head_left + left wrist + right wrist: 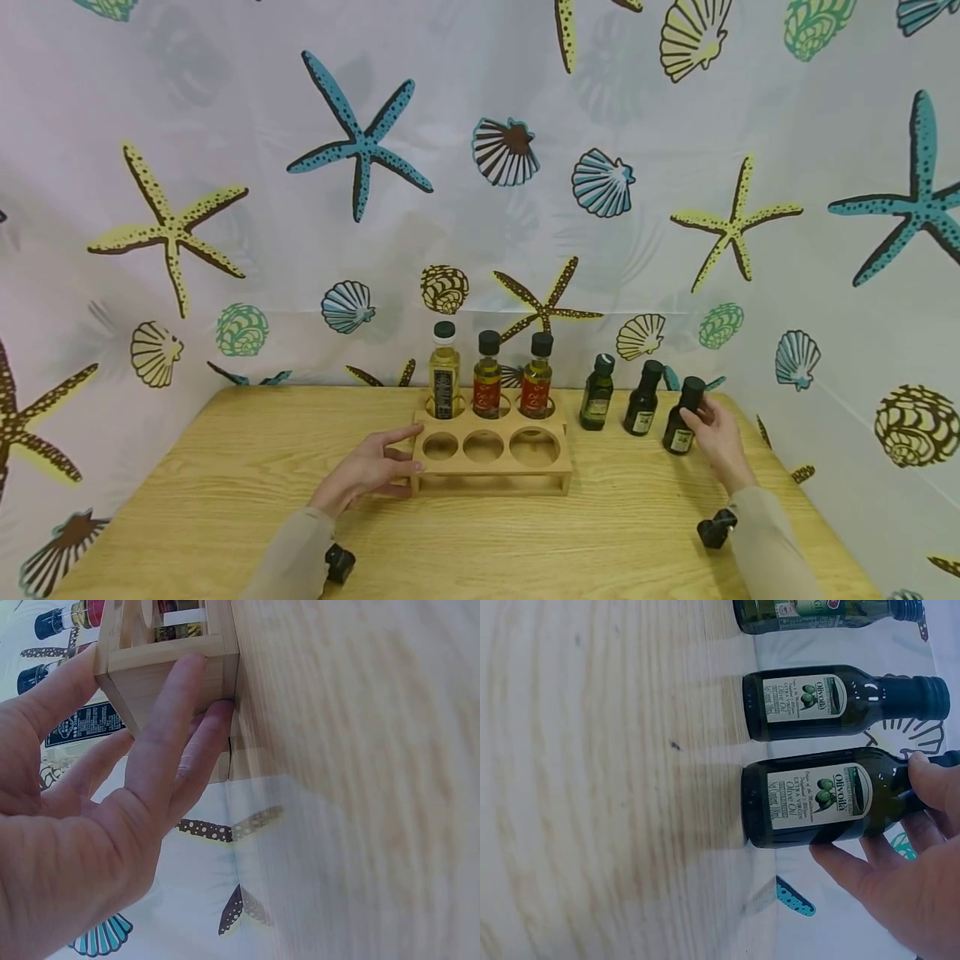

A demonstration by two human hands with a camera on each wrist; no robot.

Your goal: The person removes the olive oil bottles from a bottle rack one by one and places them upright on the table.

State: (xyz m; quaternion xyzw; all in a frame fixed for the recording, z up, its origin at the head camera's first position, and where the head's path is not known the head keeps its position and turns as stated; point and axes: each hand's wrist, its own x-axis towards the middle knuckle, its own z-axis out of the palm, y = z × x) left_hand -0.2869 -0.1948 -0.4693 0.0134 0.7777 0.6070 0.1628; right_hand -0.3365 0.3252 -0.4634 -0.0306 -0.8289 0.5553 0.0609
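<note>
In the head view, a stepped wooden rack (491, 482) stands mid-table. A tall bottle of pale yellow oil (444, 371) and two red-labelled bottles (486, 387) fill its back row; three round holes in front hold nothing. My left hand (369, 468) rests against the rack's left end, and in the left wrist view its fairly straight fingers (161, 739) touch the end panel. At the right, my right hand (722, 442) holds a dark olive oil bottle (817, 799) around its neck, thumb on the near side. That bottle is upright, its base close over the tabletop.
A second dark olive oil bottle (641, 400) stands just left of the held one. Beyond it is a green glass bottle (597, 393), beside the rack. The wooden table (525, 542) meets a white curtain (465, 67) printed with starfish and shells behind and at the sides.
</note>
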